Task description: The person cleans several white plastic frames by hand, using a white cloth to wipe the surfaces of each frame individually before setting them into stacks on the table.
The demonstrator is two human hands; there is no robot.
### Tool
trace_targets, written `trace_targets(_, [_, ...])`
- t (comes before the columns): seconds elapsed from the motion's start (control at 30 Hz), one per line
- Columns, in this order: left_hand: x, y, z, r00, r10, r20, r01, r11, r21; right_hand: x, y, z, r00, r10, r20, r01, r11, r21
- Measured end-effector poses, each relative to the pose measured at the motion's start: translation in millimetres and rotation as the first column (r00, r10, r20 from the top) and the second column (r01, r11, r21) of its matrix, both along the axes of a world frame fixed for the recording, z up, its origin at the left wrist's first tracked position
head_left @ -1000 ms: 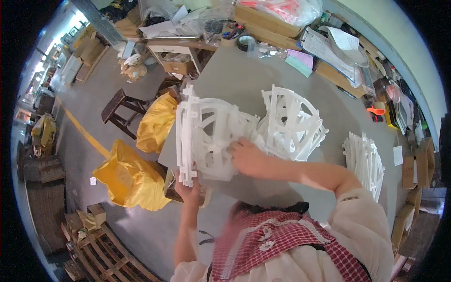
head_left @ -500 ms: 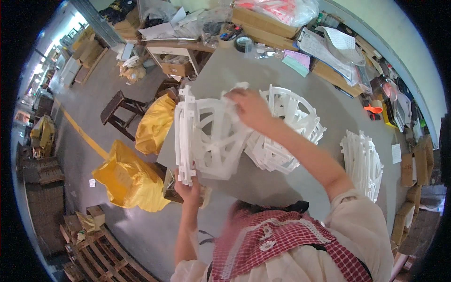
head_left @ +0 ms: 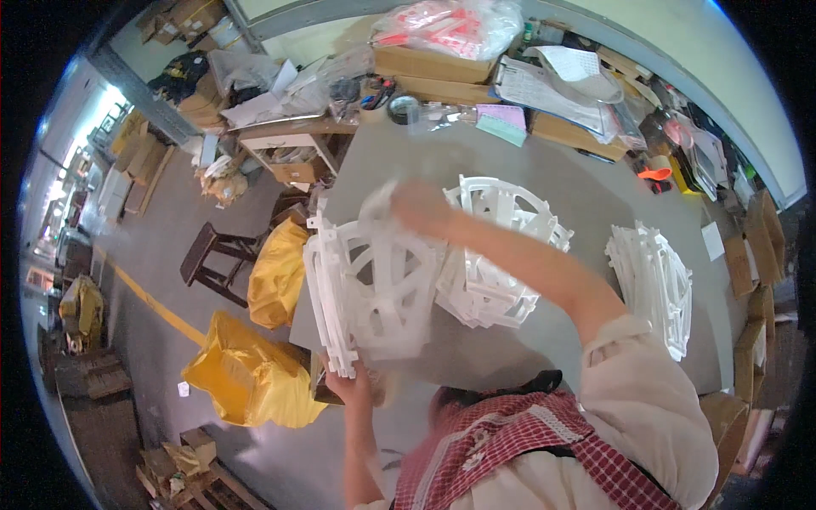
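**Stack of white frames held on edge at the table's corner**

Your left hand [head_left: 355, 384] is under the lower end of a stack [head_left: 367, 285] of white plastic frames, with the fingers curled around its bottom edge and closed on it. The stack stands nearly upright and leans a little, and its open lattice faces you. A grip from below like this carries the weight while leaving the top and front of the stack free.

Your right hand [head_left: 418, 206] reaches across to the upper right corner of the stack. It is blurred, so you cannot tell whether its fingers pinch a frame or only rest on it. There is a pale smear just beside it that could be a frame or the edge of the stack. A hand at that height is placed to steady the stack or to work on the frame facing you.

The stack is at the near left corner of the grey table [head_left: 552, 174], partly over the edge. Just behind it on the table, touching or nearly so, is a loose heap [head_left: 501, 255] of the same frames lying flat. A second pile [head_left: 656, 285] sits well apart toward the right edge.

Below the corner, on the floor, are two yellow bags [head_left: 246, 374], and a dark stool [head_left: 217, 259] stands near them. Boxes, papers and a clear bag [head_left: 450, 21] with red pieces inside crowd the far side of the table.
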State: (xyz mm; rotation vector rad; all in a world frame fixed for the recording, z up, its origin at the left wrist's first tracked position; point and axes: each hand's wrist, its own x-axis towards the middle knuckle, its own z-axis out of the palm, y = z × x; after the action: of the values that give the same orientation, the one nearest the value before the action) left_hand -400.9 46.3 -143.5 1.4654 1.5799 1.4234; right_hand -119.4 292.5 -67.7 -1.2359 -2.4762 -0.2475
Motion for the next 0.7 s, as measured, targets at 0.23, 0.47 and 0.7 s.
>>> trace_targets(0.23, [48.0, -4.4, 40.9, 0.726, 0.041, -0.686, 0.008, 0.998, 0.069, 206.2, -43.8, 119.2, 0.710, -0.089, -0.699, 0.121, 0.993, -0.004])
trace_targets(0.47, [83.6, -4.5, 86.2, 0.511, -0.199, -0.836, 0.141, 0.979, -0.147, 371.0, -249.6, 168.0, 0.333, -0.434, -0.837, 0.649, 0.750, -0.131])
trace_targets(0.7, [95.5, 13.9, 65.3, 0.205, -0.260, -0.944, 0.231, 0.950, -0.211, 491.5, -441.4, 152.3, 0.035, -0.367, -0.930, 0.823, 0.538, -0.181])
